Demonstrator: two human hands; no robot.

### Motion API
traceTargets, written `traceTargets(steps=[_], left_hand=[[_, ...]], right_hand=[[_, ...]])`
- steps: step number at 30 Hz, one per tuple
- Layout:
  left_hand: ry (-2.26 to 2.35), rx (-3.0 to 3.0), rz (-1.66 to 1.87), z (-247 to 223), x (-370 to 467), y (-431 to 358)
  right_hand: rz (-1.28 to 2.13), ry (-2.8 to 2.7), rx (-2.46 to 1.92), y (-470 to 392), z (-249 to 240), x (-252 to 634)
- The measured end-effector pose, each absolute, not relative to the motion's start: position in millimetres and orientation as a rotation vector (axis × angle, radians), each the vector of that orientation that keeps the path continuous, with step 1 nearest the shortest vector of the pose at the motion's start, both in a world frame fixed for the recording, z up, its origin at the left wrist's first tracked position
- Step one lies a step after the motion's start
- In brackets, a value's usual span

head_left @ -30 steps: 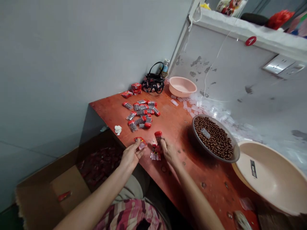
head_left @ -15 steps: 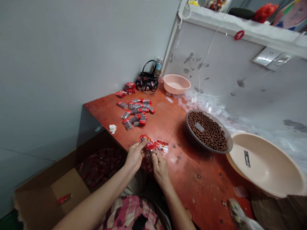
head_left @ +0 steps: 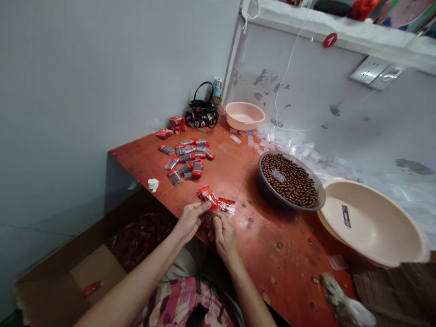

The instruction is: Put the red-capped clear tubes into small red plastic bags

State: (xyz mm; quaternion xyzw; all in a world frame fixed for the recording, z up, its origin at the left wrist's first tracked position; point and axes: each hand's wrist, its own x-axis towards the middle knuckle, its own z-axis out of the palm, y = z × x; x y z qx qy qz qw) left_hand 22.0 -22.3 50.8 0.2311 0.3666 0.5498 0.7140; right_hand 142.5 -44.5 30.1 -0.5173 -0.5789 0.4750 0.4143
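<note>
At the table's near edge, my left hand (head_left: 190,221) pinches a red printed wrapper (head_left: 206,195) between thumb and fingers. My right hand (head_left: 224,235) is closed on a small clear pack (head_left: 210,220), mostly hidden by the fingers. Just beyond the right fingers shows another red printed packet (head_left: 226,205); whether it lies on the table or is held I cannot tell. Farther back lies a loose pile of clear packs with red ends (head_left: 186,156), dark pieces inside them.
A grey bowl of brown balls (head_left: 261,181) stands right on the red table (head_left: 235,168), next to a large beige basin (head_left: 374,227). Behind are a pink basin (head_left: 245,125), clear trays (head_left: 250,140) and a handbag (head_left: 201,114). An open carton (head_left: 44,290) sits below left.
The red wrapper in my left hand stands more upright and shows more of its printed face. My head view has shifted slightly, so the table appears farther left and higher.
</note>
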Motion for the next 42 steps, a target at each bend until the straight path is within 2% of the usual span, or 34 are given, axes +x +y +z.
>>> traceTargets(steps=[3,5,9,11,15,17,22,24,31,33,37,42], left_hand=[[0.786,0.604,1.111,56.5,17.8,-21.9],[0.796,0.633,1.085,56.9,16.2,-19.9],[0.920,0.553,1.219,52.5,17.9,-14.3],[0.941,0.527,1.263,52.1,19.5,-13.1],[0.844,0.666,1.154,56.2,19.8,-16.0],[0.818,0.702,1.106,56.7,19.8,-18.1],[0.902,0.524,1.281,49.1,23.7,-21.2],[0.889,0.477,1.315,47.1,24.2,-21.9],[0.772,0.597,1.138,51.4,14.8,-23.8],[0.797,0.599,1.137,49.4,15.0,-24.2],[0.917,0.521,1.276,41.9,20.9,-26.1],[0.872,0.501,1.228,44.0,19.6,-28.4]], right_hand=[[1.460,-1.352,-1.184,-41.5,30.8,144.8],[1.494,-1.342,-1.177,-40.2,31.2,145.3],[1.024,-1.534,-1.328,-40.3,34.0,142.3],[0.905,-1.560,-1.341,-39.6,35.4,139.9],[1.333,-1.399,-1.236,-36.0,35.8,138.6],[1.404,-1.365,-1.224,-35.5,36.6,139.3],[0.880,-1.644,-1.328,-39.4,44.6,139.6],[0.817,-1.712,-1.311,-40.5,45.1,139.4],[1.324,-1.494,-1.218,-39.9,27.9,140.1],[1.214,-1.512,-1.256,-40.6,26.3,139.3],[0.780,-1.676,-1.317,-43.7,27.7,136.6],[0.879,-1.741,-1.315,-45.8,27.0,139.5]])
